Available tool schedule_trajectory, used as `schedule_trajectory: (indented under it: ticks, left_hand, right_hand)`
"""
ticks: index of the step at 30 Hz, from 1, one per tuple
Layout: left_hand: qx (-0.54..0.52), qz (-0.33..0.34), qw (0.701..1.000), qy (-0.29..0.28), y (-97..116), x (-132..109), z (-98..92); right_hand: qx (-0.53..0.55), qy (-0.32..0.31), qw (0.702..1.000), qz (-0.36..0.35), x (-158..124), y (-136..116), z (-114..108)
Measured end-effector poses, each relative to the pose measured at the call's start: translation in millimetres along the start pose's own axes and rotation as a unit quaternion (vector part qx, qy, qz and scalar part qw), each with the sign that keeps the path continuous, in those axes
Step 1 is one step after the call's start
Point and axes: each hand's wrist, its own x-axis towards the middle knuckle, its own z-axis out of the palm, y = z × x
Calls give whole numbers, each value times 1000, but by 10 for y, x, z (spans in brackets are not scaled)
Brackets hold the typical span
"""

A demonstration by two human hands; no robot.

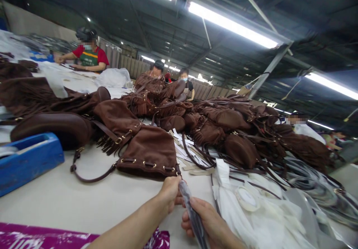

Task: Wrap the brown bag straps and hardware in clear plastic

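Note:
A brown drawstring bag [152, 146] with gold eyelets lies on its side on the pale table [106, 200]. At its lower right corner, my left hand [170, 192] pinches the upper end of a dark strap in a clear plastic sleeve [191, 213]. My right hand [205, 217] is closed round the same sleeved strap a little lower down, thumb on top. The strap slants down toward the bottom edge of the view. Whether its end is fastened to the bag is hidden by my left fingers. A thin brown strap [93, 180] loops out left of the bag.
A blue tape dispenser [33, 161] stands at left. Brown fringed bags [223, 118] are heaped behind. White wrapping [251, 204] with a tape roll [247, 198] lies at right, purple plastic packaging [47, 237] in front. A co-worker [91, 57] works at far left; others are farther back.

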Motion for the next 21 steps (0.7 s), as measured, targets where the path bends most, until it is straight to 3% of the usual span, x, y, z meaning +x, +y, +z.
schedule_trajectory:
  ticks: [4, 7, 12, 18, 21]
  left_hand:
    - [-17, 12, 1000, 1, -43, 27, -13]
    - [-33, -15, 999, -20, -20, 63, -49]
    - [-56, -61, 996, -35, 85, 84, -93]
    - [-50, -16, 999, 11, -6, 120, -28]
    - [-60, -31, 998, 19, 10, 133, -19]
  right_hand:
    - [4, 45, 999, 2, 166, -137, 132]
    - [-23, 71, 997, -17, 270, -232, 192]
    - [-56, 52, 996, -39, 327, -195, 140]
    - [-26, 14, 1000, -7, 347, -175, 113]
    - [-29, 27, 999, 3, 393, -249, 153]
